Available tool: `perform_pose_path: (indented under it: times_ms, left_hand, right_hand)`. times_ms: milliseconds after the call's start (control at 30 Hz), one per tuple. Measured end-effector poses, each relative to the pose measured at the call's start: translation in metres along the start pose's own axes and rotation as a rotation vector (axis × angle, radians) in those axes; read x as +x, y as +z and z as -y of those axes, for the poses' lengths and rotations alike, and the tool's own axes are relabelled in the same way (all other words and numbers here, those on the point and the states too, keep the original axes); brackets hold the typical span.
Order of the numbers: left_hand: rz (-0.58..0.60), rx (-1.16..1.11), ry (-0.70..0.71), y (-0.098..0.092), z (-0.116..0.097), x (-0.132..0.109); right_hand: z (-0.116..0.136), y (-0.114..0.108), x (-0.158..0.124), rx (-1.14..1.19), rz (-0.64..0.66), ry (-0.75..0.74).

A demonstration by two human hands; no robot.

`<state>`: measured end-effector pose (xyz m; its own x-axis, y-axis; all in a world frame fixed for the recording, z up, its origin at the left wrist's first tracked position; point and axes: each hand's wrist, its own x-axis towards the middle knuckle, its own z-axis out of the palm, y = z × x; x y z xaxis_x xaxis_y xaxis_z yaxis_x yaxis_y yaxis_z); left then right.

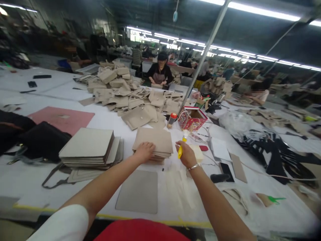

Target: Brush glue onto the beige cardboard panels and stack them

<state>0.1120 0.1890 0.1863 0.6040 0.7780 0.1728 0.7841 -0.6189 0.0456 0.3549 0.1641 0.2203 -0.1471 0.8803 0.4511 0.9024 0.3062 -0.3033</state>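
Red clothing (pixel 140 231) sits lowest in my head feed, with a white sleeve (pixel 60 224) at near left. From here I see the left hand (pixel 144 151) spread flat, pressing on a stack of beige panels (pixel 152 142). The right hand (pixel 187 154) curls closed around a yellow plastic tool (pixel 182 147), tip down, just right of that stack. A grey panel (pixel 136 191) lies near on the white table (pixel 50 201), a taller stack (pixel 86 144) stands left, and a heap of beige flaps (pixel 130 100) spreads far ahead, before a seated co-worker (pixel 160 68).
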Motion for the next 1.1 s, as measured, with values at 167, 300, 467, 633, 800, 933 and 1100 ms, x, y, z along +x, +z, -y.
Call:
perform_pose_path:
  times_ms: [167, 300, 467, 633, 800, 933, 1100]
  left_hand:
    - [0.034, 0.048, 0.141, -0.004, 0.011, 0.002]
    - [0.021, 0.058, 0.198, -0.004, 0.014, 0.000]
    - [0.044, 0.065, 0.154, -0.003, 0.016, -0.005]
    - [-0.055, 0.090, 0.076, 0.003, -0.004, -0.019]
    - [-0.109, 0.082, 0.042, 0.022, -0.028, -0.024]
    - [-0.041, 0.041, -0.024, 0.030, -0.029, -0.021]
    - [-0.012, -0.004, -0.018, 0.031, -0.024, -0.018]
  right_hand:
    - [0.008, -0.002, 0.000, 0.009, -0.004, 0.032]
    - [0.011, 0.004, -0.010, 0.043, 0.010, 0.064]
    - [0.015, -0.003, -0.017, 0.147, -0.049, 0.109]
    - [0.025, -0.021, -0.004, 0.358, -0.205, 0.225]
    - [0.049, -0.019, 0.037, 0.656, -0.152, 0.377]
    - [0.080, 0.007, 0.071, 0.867, 0.109, 0.392]
    - [0.105, 0.047, 0.090, 0.928, 0.394, 0.383]
